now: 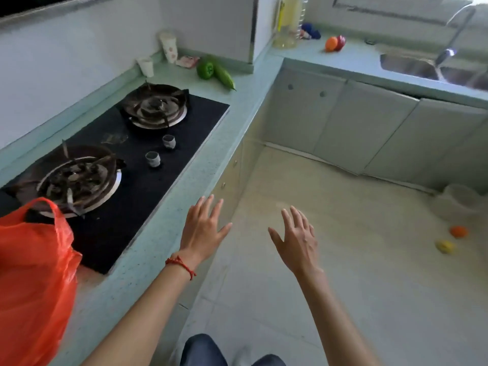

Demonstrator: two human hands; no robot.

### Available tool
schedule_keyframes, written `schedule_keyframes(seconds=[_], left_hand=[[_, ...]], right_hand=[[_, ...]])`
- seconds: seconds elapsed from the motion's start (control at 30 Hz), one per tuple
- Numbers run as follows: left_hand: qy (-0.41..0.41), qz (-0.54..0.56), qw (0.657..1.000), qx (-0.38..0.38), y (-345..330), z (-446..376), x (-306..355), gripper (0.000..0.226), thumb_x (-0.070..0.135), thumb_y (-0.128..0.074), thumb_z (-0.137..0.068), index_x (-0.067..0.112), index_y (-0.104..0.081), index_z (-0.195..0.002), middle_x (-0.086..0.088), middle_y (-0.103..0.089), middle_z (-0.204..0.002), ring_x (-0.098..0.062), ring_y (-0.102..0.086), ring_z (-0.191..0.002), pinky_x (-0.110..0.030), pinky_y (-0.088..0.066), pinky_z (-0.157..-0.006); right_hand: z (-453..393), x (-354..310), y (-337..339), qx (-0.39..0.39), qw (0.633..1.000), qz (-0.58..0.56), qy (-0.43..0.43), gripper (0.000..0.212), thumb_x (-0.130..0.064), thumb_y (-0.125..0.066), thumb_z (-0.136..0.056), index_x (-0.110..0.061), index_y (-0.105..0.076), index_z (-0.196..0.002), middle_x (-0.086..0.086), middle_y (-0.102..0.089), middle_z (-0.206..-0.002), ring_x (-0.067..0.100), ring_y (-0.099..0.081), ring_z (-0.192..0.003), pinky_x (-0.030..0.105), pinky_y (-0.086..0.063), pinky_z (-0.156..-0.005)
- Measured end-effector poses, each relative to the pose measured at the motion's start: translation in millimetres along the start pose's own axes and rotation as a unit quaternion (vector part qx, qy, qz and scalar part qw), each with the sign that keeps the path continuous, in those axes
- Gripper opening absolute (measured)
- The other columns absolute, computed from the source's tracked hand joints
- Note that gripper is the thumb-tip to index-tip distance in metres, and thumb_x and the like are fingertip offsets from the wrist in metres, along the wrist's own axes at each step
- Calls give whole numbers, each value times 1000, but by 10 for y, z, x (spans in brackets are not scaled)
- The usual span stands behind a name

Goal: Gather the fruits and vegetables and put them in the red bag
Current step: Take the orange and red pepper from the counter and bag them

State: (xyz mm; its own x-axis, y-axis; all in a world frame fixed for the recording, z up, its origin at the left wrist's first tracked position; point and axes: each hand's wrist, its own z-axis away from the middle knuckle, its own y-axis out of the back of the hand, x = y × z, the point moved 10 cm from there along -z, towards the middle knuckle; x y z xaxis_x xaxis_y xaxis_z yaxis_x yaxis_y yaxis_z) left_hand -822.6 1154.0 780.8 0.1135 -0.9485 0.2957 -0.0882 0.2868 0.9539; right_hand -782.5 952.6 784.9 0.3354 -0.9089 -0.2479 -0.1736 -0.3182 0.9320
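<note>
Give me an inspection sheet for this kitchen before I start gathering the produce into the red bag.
Surface: pale green counter with a black two-burner gas hob.
Job's things: red bag at the counter's near end; green pepper and long green vegetable past the hob; orange fruit touching dark red fruit near the sink; orange piece and yellow piece on the floor.
Clutter: two paper cups, oil bottle.
Grippers: left hand and right hand open, empty.
Cables: nothing seen.
Surroundings: cabinets, tiled floor.
</note>
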Motion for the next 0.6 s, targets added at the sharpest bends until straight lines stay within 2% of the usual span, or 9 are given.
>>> schedule_keyframes(seconds=[0.07,0.17,0.3,0.43,0.53,0.6], left_hand=[[-26,5,1000,-11,-106,-94,303,80,61,-20,-80,11,-32,-142,-17,-30,-149,-33,-21,-140,-43,-18,-113],[-61,10,998,-32,-245,-211,680,76,58,-27,-82,12,-32,-142,-17,-29,-150,-33,-20,-141,-44,-18,-113],[-104,15,993,-45,-334,-377,1005,84,63,-18,-77,10,-34,-141,-18,-31,-149,-34,-23,-140,-46,-20,-112],[-126,14,990,-60,-413,-605,1122,70,54,-39,-87,11,-32,-142,-16,-30,-150,-32,-21,-140,-45,-19,-114],[-136,20,989,-57,-392,-802,1138,68,51,-41,-86,11,-33,-141,-16,-31,-149,-32,-23,-140,-44,-20,-113],[-140,20,988,-62,-400,-947,1118,66,47,-47,-89,12,-30,-142,-15,-28,-151,-30,-19,-141,-43,-18,-114]], right_hand=[[85,331,99,9,999,16,-36,52,-42,-57,-75,-5,-63,-110,21,-65,-115,36,-63,-105,44,-53,-79],[188,733,223,13,996,25,-84,52,-40,-61,-73,-4,-63,-111,22,-64,-115,37,-63,-105,46,-53,-79],[256,1078,326,17,991,37,-127,55,-45,-49,-79,-4,-62,-113,22,-63,-117,36,-61,-108,46,-52,-82],[185,1249,339,17,986,40,-159,58,-47,-45,-79,-3,-61,-114,22,-63,-117,37,-61,-109,47,-52,-82],[55,1280,329,17,985,47,-166,61,-49,-38,-80,-4,-62,-113,21,-64,-115,36,-62,-106,46,-53,-79],[-82,1279,302,16,985,49,-163,59,-48,-41,-79,-4,-62,-113,20,-64,-115,35,-62,-107,46,-53,-79]])
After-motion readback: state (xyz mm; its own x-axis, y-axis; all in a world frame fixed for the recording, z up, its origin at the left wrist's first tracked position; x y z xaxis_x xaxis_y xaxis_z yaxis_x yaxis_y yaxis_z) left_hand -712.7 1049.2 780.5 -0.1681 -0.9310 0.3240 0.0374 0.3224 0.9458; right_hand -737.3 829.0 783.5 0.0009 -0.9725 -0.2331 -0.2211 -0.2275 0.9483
